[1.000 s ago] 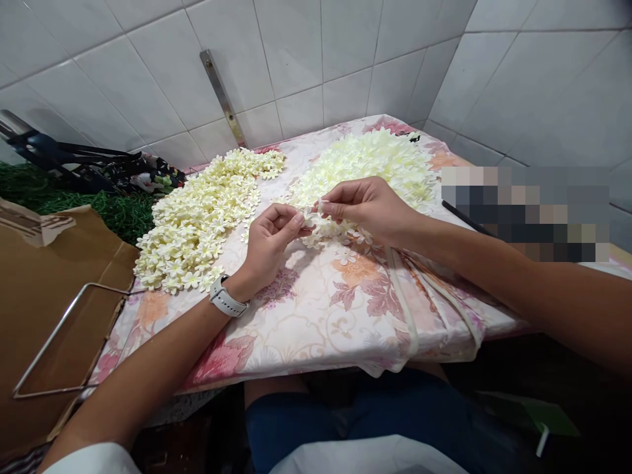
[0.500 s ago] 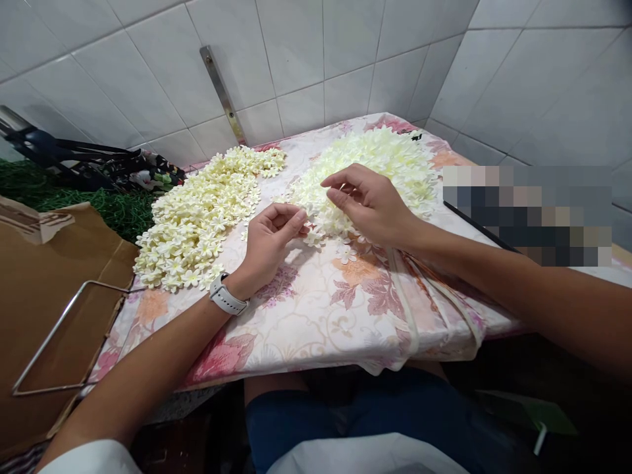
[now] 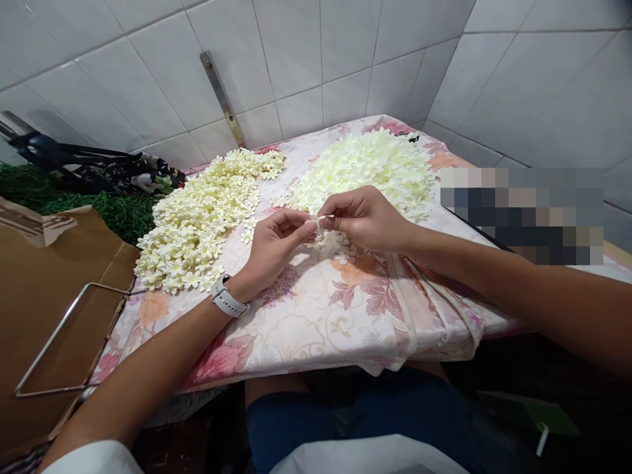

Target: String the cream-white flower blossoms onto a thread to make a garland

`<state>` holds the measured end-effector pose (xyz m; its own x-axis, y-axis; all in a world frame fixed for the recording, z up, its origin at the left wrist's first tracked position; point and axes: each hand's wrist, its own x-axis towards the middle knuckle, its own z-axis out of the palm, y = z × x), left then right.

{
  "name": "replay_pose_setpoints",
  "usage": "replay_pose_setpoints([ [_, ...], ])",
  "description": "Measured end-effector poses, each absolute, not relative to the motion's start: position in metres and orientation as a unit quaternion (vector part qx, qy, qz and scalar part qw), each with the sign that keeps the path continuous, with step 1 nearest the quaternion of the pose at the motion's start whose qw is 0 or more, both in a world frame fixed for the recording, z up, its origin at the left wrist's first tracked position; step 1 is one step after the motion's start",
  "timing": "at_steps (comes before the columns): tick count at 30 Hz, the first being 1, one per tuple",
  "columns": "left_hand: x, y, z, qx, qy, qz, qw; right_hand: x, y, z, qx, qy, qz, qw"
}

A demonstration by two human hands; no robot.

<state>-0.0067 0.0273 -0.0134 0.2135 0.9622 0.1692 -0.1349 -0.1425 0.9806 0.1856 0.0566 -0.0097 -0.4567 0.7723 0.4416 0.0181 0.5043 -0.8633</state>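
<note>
My left hand (image 3: 279, 247), with a white watch (image 3: 228, 297) on its wrist, is closed in a pinch above the table. My right hand (image 3: 370, 217) meets it fingertip to fingertip, also pinching. Between the two sets of fingers a small white artificial flower (image 3: 323, 217) shows in part; the fingers hide the rest of it. Just behind my right hand spreads a loose heap of pale, flat white flowers (image 3: 368, 164). To the left of my left hand lies a pile of creamier, compact flowers (image 3: 202, 217). Some single flowers (image 3: 340, 249) lie beneath my hands.
A floral tablecloth (image 3: 316, 316) covers the table, against a tiled wall (image 3: 296, 59). At left stand a cardboard box (image 3: 54, 289) with a metal wire frame (image 3: 47, 339), green artificial foliage (image 3: 99, 210) and a folded umbrella (image 3: 93, 158). Pale straps (image 3: 402, 296) hang over the front edge.
My right hand has come down and left from over the pale heap to meet my left hand's fingertips. My left hand has shifted slightly right, and a white flower shows between them.
</note>
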Motion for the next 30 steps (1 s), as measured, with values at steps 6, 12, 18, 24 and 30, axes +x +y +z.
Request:
replay_pose_setpoints([
  [6,-0.0099,0.0308,-0.0148,0.563,0.380,0.530,0.508,0.1853,0.0589,-0.0086,-0.315,-0.718,0.403,0.473],
  [12,-0.0107,0.0281,-0.0131,0.564,0.343,0.515,0.547,0.1854,0.0620,-0.0103,-0.369,-0.674,0.358,0.530],
  [18,-0.0083,0.0291,-0.0143,0.560,0.336,0.522,0.548,0.1828,0.0566,-0.0091,-0.307,-0.715,0.380,0.500],
  [24,-0.0087,0.0285,-0.0099,0.529,0.347,0.548,0.548,0.1831,0.0571,-0.0093,-0.316,-0.696,0.424,0.485],
  [30,-0.0103,0.0259,-0.0057,0.535,0.309,0.486,0.618,0.1804,0.0525,-0.0077,-0.336,-0.664,0.410,0.527],
])
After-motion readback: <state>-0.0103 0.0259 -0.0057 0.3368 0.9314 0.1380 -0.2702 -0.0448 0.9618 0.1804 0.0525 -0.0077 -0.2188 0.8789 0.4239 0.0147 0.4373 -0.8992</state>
